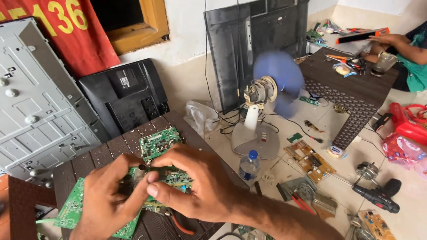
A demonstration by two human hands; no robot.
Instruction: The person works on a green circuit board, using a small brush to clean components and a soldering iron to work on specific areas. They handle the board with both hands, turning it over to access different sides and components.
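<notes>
Both hands are on a green circuit board (171,178) held just above the dark brown slatted table (95,158), roughly mid-table toward its right edge. Left hand (111,198) pinches the board's left end, thumb and forefinger closed around a small silvery cylindrical connector (140,171) there; right hand (195,182) drapes over the top, fingers curled down onto the component side, thumb tip pressed in near the left thumb. So both are closed on the board, not splayed. Judgement on handling: light, stiff, thin laminate; won't flex much but brittle at solder joints and tall parts, and edges and pin ends can be sharp. Best grip is by bare edges or the metal connector shell, not across the components. Not slippery, since the populated face gives plenty of purchase. Orientation: long axis looks to run left-right across the view, connector end pointing to the person's left, component face up and tilted slightly toward the camera; far end hidden under the right hand, so exact length unclear. A second green board (160,142) lies flat just behind, toward the table's far edge, and a third (73,209) sits at the near-left corner, partly under the left wrist. A red-handled tool (180,224) lies under the right forearm, near the front edge.
</notes>
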